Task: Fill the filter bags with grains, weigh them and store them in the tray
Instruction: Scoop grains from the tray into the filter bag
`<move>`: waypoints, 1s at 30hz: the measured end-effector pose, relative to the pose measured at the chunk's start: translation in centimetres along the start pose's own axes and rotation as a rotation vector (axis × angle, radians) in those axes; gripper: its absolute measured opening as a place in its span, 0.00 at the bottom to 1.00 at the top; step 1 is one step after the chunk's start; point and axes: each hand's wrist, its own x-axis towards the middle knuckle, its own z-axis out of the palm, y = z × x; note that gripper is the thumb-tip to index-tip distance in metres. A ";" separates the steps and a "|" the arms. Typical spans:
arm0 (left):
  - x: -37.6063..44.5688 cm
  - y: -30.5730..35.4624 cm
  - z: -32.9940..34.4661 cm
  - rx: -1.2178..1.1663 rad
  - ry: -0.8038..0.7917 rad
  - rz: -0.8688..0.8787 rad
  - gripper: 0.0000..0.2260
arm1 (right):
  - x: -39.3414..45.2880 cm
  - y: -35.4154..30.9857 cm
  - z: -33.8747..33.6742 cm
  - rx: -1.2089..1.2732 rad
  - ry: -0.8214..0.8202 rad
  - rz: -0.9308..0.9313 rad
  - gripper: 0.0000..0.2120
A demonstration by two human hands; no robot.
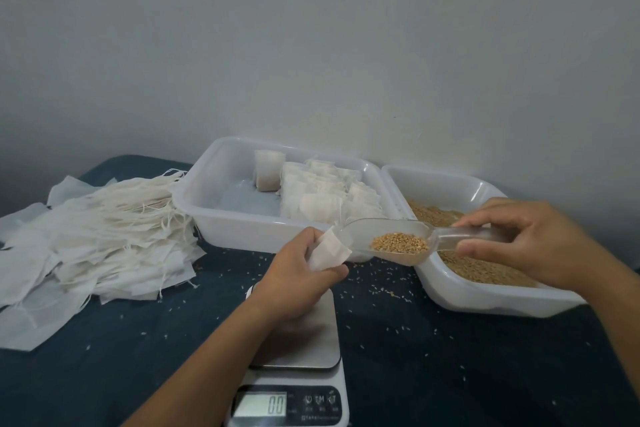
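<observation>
Two hands meet: left hand (304,270) pinches filter bag (329,253), right hand (519,239) pinches scoop (398,241).

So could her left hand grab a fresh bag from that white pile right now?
Probably not yet: the left hand already holds a small white filter bag. The pile of empty white filter bags lies close on its left, nothing between them.
</observation>
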 end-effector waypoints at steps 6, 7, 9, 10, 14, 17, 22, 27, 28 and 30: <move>-0.3 0.2 0.0 0.106 -0.032 0.053 0.14 | 0.5 -1.4 -0.9 -0.082 -0.069 -0.042 0.12; -0.3 0.2 0.1 0.126 -0.045 0.062 0.14 | 0.7 -1.6 -1.0 -0.096 -0.076 -0.052 0.12; -0.4 0.3 0.2 0.154 -0.072 0.074 0.14 | 0.9 -2.0 -1.3 -0.122 -0.094 -0.069 0.12; -0.5 0.3 0.3 0.164 -0.086 0.076 0.15 | 1.0 -2.3 -1.4 -0.136 -0.101 -0.073 0.12; -0.5 0.3 0.5 0.172 -0.107 0.081 0.15 | 1.3 -3.0 -1.8 -0.184 -0.131 -0.097 0.14; -0.5 0.4 0.4 0.143 -0.118 0.076 0.15 | 1.5 -3.5 -2.1 -0.203 -0.145 -0.107 0.14; -0.7 0.6 0.3 0.129 -0.133 0.071 0.15 | 1.6 -4.2 -2.3 -0.236 -0.172 -0.107 0.14; -0.7 0.6 0.4 0.135 -0.138 0.085 0.14 | 1.6 -4.9 -2.7 -0.245 -0.188 -0.101 0.14; -0.6 0.6 0.4 0.133 -0.137 0.087 0.14 | 1.6 -5.0 -2.7 -0.250 -0.188 -0.104 0.14; -0.7 0.6 0.4 0.126 -0.140 0.089 0.14 | 1.6 -5.2 -2.7 -0.266 -0.188 -0.103 0.14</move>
